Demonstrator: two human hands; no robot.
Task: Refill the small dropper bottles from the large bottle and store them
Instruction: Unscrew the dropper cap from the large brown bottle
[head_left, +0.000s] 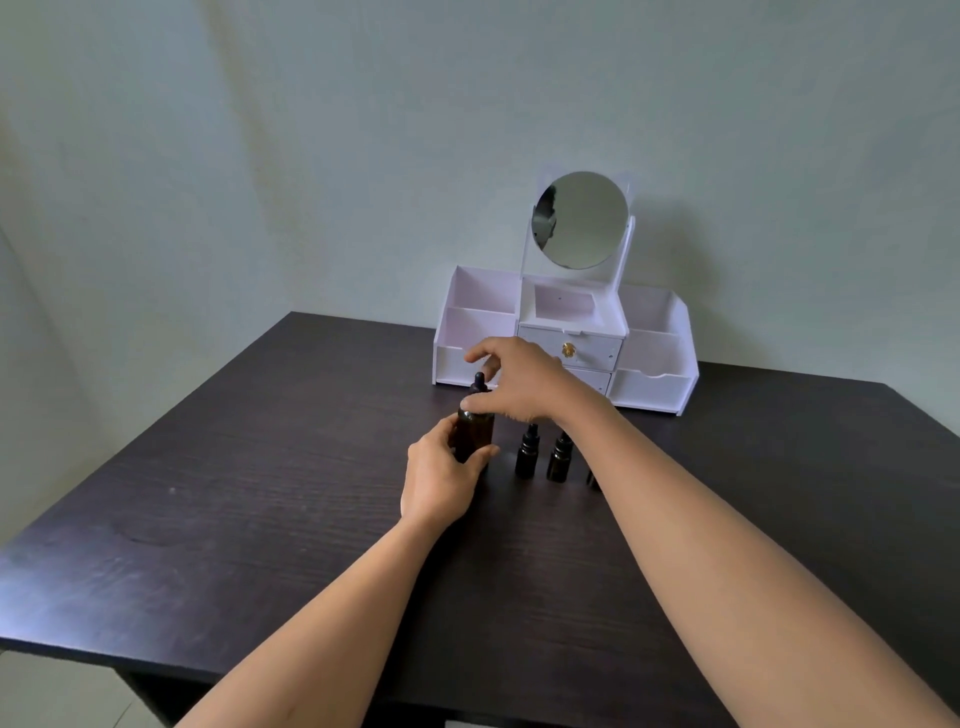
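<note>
A large dark amber bottle (474, 432) with a black dropper cap stands upright on the dark table (249, 509). My left hand (441, 475) grips its body from the near side. My right hand (511, 382) hovers at the cap, thumb and fingers spread around it, the thumb tip touching the bottle's shoulder. Two small dark dropper bottles (527, 451) (561, 457) stand to the right of the large one. A third small bottle (592, 478) shows only at its edge, mostly hidden behind my right forearm.
A white vanity organiser (652, 364) with open side compartments, two small centre drawers and a round mirror (581, 219) stands behind the bottles at the table's far edge. The pale wall rises behind it.
</note>
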